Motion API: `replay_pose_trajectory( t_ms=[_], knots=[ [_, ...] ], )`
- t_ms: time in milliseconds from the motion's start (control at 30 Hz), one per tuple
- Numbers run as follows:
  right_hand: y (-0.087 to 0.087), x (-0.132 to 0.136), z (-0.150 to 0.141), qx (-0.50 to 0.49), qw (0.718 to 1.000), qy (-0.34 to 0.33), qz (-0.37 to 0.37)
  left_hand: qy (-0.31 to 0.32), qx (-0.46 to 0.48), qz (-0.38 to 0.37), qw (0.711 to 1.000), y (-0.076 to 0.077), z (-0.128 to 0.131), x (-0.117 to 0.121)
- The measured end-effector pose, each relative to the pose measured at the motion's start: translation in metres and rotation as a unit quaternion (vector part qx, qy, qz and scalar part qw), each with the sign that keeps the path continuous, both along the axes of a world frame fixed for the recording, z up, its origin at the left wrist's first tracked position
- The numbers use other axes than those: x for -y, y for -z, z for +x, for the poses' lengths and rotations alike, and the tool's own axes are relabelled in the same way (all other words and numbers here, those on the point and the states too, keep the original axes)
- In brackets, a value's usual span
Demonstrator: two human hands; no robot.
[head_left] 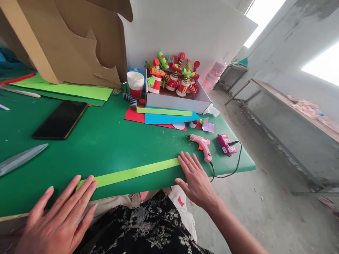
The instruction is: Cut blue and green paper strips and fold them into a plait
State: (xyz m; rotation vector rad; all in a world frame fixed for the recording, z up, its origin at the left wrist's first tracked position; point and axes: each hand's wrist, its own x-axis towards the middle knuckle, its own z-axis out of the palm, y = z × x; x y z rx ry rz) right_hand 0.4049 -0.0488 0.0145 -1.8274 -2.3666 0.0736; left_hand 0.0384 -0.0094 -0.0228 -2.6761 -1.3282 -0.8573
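Observation:
A long light-green paper strip [132, 173] lies along the near edge of the green table [106, 137]. My left hand [57, 218] rests flat on the strip's left end, fingers spread. At the strip's right end my right hand [194, 178] lies flat too, fingers stretched out and touching the paper. Neither hand grips anything. A pink glue gun [202, 145] lies just beyond my right hand, its black cord [233, 165] running off the table edge.
A black phone [60, 120] and scissors blade [19, 160] lie at the left. A white box [176, 100] of paper crafts, stacked cups [135, 84], coloured sheets [164, 116] and a pink device [227, 144] sit further back. Cardboard [66, 42] leans behind. Other tables [291, 116] stand right.

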Motion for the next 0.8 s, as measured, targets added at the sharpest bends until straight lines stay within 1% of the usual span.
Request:
replay_pose_trajectory(
  t_ms=[67,100,133,167,233,267,300,367,433,500,567,667,800],
  knots=[
    [-0.007,-0.005,-0.017,-0.015,0.999,0.013,0.040,-0.053,0.026,-0.035,0.998,-0.007,0.009,0.001],
    [-0.011,-0.008,-0.031,-0.030,0.998,0.000,0.056,-0.052,0.028,-0.037,0.998,-0.009,0.013,-0.001],
    [-0.015,-0.011,-0.048,-0.047,0.997,-0.027,0.059,-0.039,0.023,-0.028,0.999,-0.010,0.016,-0.002],
    [-0.018,-0.015,-0.067,-0.060,0.994,-0.072,0.054,-0.019,0.009,-0.012,1.000,-0.008,0.019,-0.005],
    [-0.021,-0.022,-0.103,-0.076,0.983,-0.162,0.048,0.013,-0.020,0.009,1.000,-0.001,0.021,-0.009],
    [-0.020,-0.026,-0.120,-0.075,0.978,-0.191,0.035,0.022,-0.033,0.014,0.999,0.004,0.021,-0.010],
    [-0.019,-0.029,-0.133,-0.076,0.974,-0.211,0.024,0.029,-0.042,0.017,0.999,0.009,0.020,-0.011],
    [-0.013,-0.035,-0.151,-0.080,0.974,-0.211,0.013,0.036,-0.053,0.015,0.998,0.017,0.019,-0.011],
    [-0.006,-0.037,-0.157,-0.085,0.977,-0.197,0.004,0.044,-0.062,0.016,0.997,0.020,0.018,-0.011],
    [-0.002,-0.037,-0.155,-0.087,0.979,-0.184,-0.002,0.049,-0.066,0.017,0.996,0.019,0.018,-0.012],
    [-0.002,-0.034,-0.152,-0.084,0.981,-0.173,-0.010,0.055,-0.070,0.028,0.996,0.016,0.018,-0.012],
    [-0.005,-0.029,-0.148,-0.071,0.984,-0.159,-0.025,0.045,-0.069,0.026,0.996,0.012,0.020,-0.013],
    [-0.003,-0.024,-0.148,-0.061,0.989,-0.133,-0.031,0.046,-0.071,0.028,0.996,0.010,0.022,-0.013]
  ],
)
